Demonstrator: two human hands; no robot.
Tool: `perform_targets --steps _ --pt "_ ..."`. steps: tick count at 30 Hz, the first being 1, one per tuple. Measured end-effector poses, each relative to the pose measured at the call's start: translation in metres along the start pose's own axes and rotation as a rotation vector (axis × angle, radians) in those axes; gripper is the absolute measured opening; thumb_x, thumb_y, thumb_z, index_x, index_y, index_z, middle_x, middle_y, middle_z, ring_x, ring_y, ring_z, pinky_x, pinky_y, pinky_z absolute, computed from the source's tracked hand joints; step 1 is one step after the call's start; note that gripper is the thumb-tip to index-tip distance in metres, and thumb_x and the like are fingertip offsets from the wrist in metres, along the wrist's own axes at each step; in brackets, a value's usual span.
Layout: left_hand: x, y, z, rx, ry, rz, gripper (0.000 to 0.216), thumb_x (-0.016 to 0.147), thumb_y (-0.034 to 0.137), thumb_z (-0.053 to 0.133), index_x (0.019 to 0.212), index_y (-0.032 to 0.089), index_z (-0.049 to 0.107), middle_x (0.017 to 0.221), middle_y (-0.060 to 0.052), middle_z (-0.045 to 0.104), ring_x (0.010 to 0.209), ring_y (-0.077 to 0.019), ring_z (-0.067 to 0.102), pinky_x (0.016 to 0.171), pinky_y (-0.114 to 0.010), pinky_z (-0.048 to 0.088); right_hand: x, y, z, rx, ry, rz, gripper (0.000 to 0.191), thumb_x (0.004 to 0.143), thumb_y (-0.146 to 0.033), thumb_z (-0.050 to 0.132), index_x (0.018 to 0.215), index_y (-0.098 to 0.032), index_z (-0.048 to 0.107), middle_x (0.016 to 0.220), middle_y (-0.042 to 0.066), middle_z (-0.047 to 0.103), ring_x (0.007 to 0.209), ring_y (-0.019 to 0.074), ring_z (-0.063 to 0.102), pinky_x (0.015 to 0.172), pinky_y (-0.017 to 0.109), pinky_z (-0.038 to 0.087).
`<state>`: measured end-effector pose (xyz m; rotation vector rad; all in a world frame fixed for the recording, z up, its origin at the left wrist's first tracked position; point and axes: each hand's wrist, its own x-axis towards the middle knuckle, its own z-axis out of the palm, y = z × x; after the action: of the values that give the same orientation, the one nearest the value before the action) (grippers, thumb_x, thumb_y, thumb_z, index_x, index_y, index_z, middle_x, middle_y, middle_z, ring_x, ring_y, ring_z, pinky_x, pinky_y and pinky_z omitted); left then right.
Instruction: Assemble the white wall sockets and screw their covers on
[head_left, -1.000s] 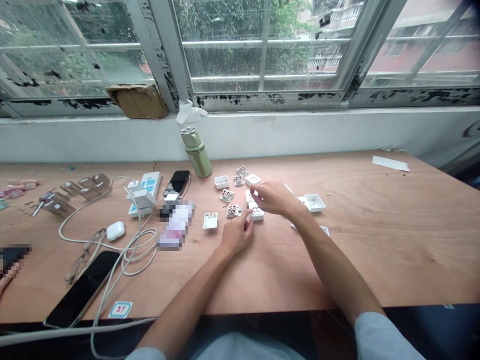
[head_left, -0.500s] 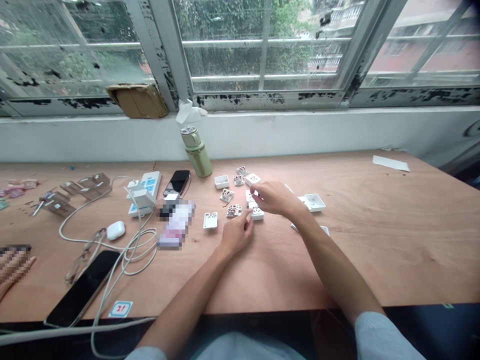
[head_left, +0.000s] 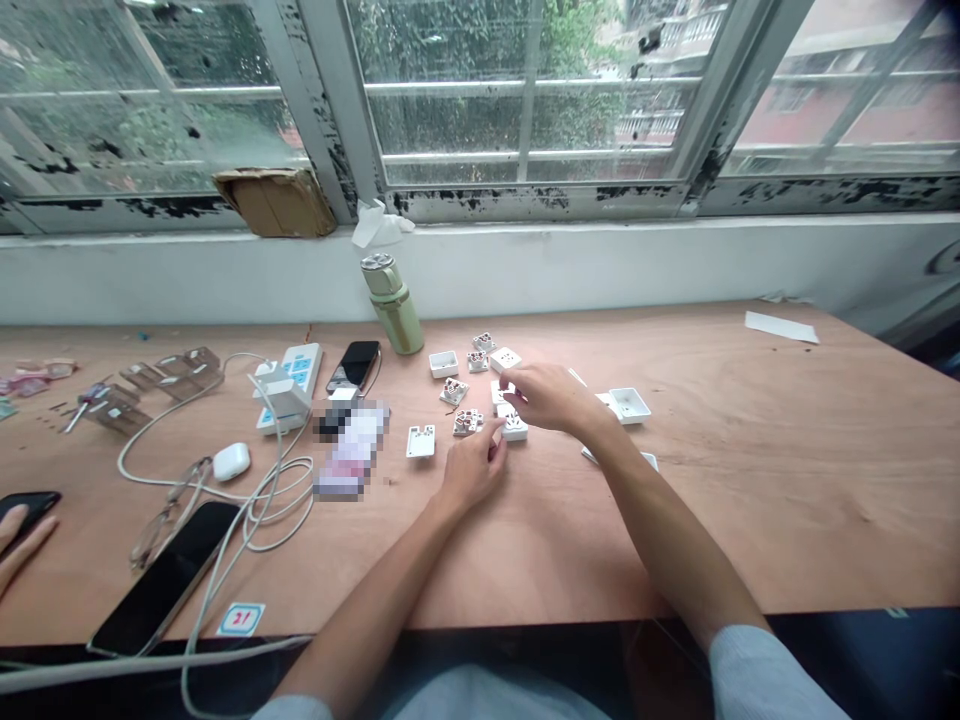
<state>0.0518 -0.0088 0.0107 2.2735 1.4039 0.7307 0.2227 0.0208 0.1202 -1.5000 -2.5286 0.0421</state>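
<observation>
Small white wall-socket parts lie scattered on the wooden table (head_left: 750,500). My left hand (head_left: 471,468) rests curled on the table, its fingertips pinching the near edge of a white socket face (head_left: 514,428). My right hand (head_left: 547,396) hovers just behind it, fingers curled over the same socket face and beside another white socket piece (head_left: 498,392). Socket inserts with copper contacts (head_left: 466,422) lie just to the left. A flat white back plate (head_left: 421,441) sits further left, and an empty white housing (head_left: 629,404) lies to the right of my right wrist.
A green bottle (head_left: 394,303) stands by the windowsill. To the left lie a power strip (head_left: 292,378) with white cables, a black phone (head_left: 354,364), an earbud case (head_left: 230,461), glasses and a large phone (head_left: 165,578). Another person's hand (head_left: 19,550) holds a dark phone at the far left edge.
My hands stay nearly still on the socket face. At the far left, the other person's hand and dark phone shifted slightly.
</observation>
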Motion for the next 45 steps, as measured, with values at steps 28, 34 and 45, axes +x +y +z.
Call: perform_targets --steps 28,34,45 --pt "0.0 -0.001 0.001 -0.001 -0.009 0.003 0.036 0.093 0.028 0.045 0.128 0.026 0.053 0.07 0.003 0.062 0.063 -0.0135 0.057 0.059 -0.023 0.034 -0.002 0.002 -0.005 0.031 -0.02 0.016 0.018 0.088 -0.019 0.047 0.093 -0.019 0.064 0.084 0.006 0.066 0.075 0.0166 0.054 0.059 0.027 0.026" --pt "0.001 -0.002 0.001 0.008 -0.014 0.014 0.036 0.093 0.028 0.046 0.128 0.026 0.052 0.071 0.003 0.063 0.064 -0.0138 0.058 0.06 -0.023 0.036 -0.012 0.005 -0.002 0.129 0.216 0.167 0.017 0.094 -0.023 0.043 0.095 -0.018 0.059 0.088 0.008 0.065 0.073 0.0166 0.055 0.06 0.027 0.03" --pt "0.003 -0.006 0.004 0.023 0.013 -0.04 0.033 0.093 0.034 0.047 0.124 0.023 0.05 0.073 0.002 0.064 0.067 -0.0158 0.061 0.059 -0.024 0.037 -0.044 -0.001 0.092 -0.087 0.231 0.442 0.021 0.097 -0.022 0.037 0.097 -0.014 0.056 0.097 0.011 0.064 0.075 0.0185 0.06 0.057 0.027 0.033"
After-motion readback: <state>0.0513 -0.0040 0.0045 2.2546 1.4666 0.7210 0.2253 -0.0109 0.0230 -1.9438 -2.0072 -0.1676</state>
